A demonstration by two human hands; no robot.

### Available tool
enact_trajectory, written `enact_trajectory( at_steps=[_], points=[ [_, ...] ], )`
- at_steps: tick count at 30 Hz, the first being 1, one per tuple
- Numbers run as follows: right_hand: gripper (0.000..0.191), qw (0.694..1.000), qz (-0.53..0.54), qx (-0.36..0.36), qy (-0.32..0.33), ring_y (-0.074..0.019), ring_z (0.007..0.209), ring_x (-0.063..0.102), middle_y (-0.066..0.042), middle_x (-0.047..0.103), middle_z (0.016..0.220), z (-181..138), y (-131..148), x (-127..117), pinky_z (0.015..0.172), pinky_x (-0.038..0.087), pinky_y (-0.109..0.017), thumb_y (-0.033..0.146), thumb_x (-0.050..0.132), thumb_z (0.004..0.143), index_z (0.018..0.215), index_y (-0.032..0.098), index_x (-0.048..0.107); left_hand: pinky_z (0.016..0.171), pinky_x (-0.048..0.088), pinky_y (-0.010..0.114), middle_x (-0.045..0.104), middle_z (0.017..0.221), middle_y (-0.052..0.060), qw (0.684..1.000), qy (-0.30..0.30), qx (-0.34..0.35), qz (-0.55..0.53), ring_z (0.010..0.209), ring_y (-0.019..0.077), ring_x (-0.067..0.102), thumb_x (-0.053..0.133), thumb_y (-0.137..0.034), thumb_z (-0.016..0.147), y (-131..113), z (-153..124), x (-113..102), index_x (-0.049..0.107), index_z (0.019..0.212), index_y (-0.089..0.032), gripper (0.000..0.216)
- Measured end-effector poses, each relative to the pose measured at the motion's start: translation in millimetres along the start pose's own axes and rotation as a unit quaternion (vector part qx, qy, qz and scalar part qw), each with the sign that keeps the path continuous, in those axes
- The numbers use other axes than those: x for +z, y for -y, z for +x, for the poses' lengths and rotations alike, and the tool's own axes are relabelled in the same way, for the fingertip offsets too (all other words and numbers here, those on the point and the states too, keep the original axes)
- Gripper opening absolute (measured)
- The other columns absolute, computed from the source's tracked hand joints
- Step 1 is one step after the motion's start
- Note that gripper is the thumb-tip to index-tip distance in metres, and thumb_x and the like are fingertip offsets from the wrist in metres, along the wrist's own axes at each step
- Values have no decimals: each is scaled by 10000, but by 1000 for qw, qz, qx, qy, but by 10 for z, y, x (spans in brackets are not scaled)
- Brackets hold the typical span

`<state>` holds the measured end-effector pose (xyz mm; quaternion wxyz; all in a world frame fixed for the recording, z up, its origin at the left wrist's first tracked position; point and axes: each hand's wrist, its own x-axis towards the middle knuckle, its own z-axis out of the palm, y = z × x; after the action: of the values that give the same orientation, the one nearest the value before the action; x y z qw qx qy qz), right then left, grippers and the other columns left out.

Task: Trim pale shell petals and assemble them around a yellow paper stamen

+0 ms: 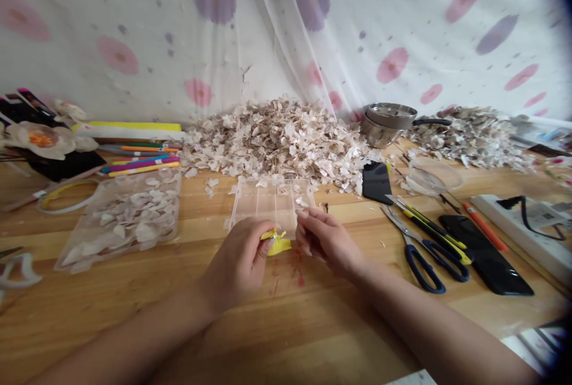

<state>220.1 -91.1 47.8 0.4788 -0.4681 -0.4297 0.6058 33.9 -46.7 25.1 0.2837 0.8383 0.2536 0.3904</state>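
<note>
My left hand is closed in a pinch on a small yellow piece, held just above the wooden table. My right hand is curled right beside it, fingertips pinched near the yellow piece; what they hold is too small to make out. Both hands sit directly in front of a clear compartment box that holds a few pale flakes. Behind the box lies a large heap of pale shell flakes.
A clear tray of flakes lies to the left, with coloured pens behind it. To the right are scissors, a yellow-handled tool, two black phones, a power strip, metal bowls and a second flake heap.
</note>
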Motion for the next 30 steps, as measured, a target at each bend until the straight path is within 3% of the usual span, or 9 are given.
enact_trajectory(
  at_steps=[2, 4, 6, 8, 11, 19, 23, 28, 30],
  points=[
    [234, 976, -164, -136, -51, -74, 437, 419, 48, 492, 561, -29, -7, -8, 416, 336, -171, 379, 435, 904, 759, 195, 431, 790, 419, 330, 587, 979, 60, 995, 0, -73, -72, 881, 208, 554, 499, -147, 855, -3, -17, 21, 505, 1090, -225, 248],
    [156, 914, -334, -227, -26, -110, 577, 503, -3, 559, 696, -56, -14, -32, 550, 411, -223, 331, 448, 907, 885, 180, 483, 743, 428, 298, 565, 994, 54, 980, 7, -133, -146, 841, 184, 559, 484, -199, 883, -15, -26, 42, 454, 1140, -234, 261],
    [160, 852, -450, -265, 28, -138, 678, 548, -55, 601, 830, -68, -22, -59, 629, 432, -257, 301, 444, 913, 985, 170, 503, 707, 430, 274, 557, 972, 44, 965, 13, -162, -206, 804, 165, 557, 482, -233, 894, -35, -22, 57, 420, 1157, -234, 271],
    [185, 823, -493, -273, 68, -154, 746, 576, -82, 613, 906, -65, -37, -75, 667, 444, -267, 298, 426, 927, 1029, 164, 503, 712, 431, 268, 554, 936, 36, 955, 14, -170, -244, 812, 164, 554, 487, -248, 895, -56, -12, 66, 413, 1149, -226, 265],
    [191, 812, -507, -275, 91, -164, 786, 595, -88, 627, 907, -47, -67, -81, 686, 449, -264, 295, 406, 939, 1018, 157, 511, 724, 433, 273, 554, 915, 38, 949, 38, -162, -268, 823, 171, 550, 482, -258, 897, -69, -9, 75, 414, 1156, -216, 271],
    [169, 791, -531, -298, 68, -132, 608, 551, -39, 616, 735, -51, -76, -50, 568, 395, -221, 295, 429, 923, 907, 163, 534, 741, 414, 298, 558, 998, 67, 959, 83, -163, -218, 819, 181, 539, 463, -235, 898, 9, -70, 96, 410, 1214, -232, 321],
    [190, 775, -555, -297, 53, -130, 580, 535, -28, 606, 702, -73, -58, -18, 539, 363, -217, 341, 458, 904, 914, 165, 528, 711, 420, 295, 569, 842, 39, 947, 79, -185, -252, 756, 181, 538, 519, -212, 861, 15, -70, 100, 443, 1201, -215, 348],
    [229, 754, -580, -305, 41, -132, 577, 537, -33, 613, 686, -69, -66, -20, 537, 346, -224, 299, 396, 942, 833, 170, 550, 704, 431, 297, 581, 828, 39, 941, 68, -198, -266, 767, 192, 547, 550, -221, 839, 3, -63, 110, 464, 1185, -217, 356],
    [235, 760, -576, -298, 44, -134, 586, 547, -39, 622, 698, -66, -68, -26, 542, 354, -225, 307, 401, 943, 846, 167, 563, 697, 430, 292, 584, 825, 37, 939, 67, -201, -273, 765, 190, 547, 554, -224, 838, 6, -59, 113, 467, 1178, -217, 350]
  ],
)
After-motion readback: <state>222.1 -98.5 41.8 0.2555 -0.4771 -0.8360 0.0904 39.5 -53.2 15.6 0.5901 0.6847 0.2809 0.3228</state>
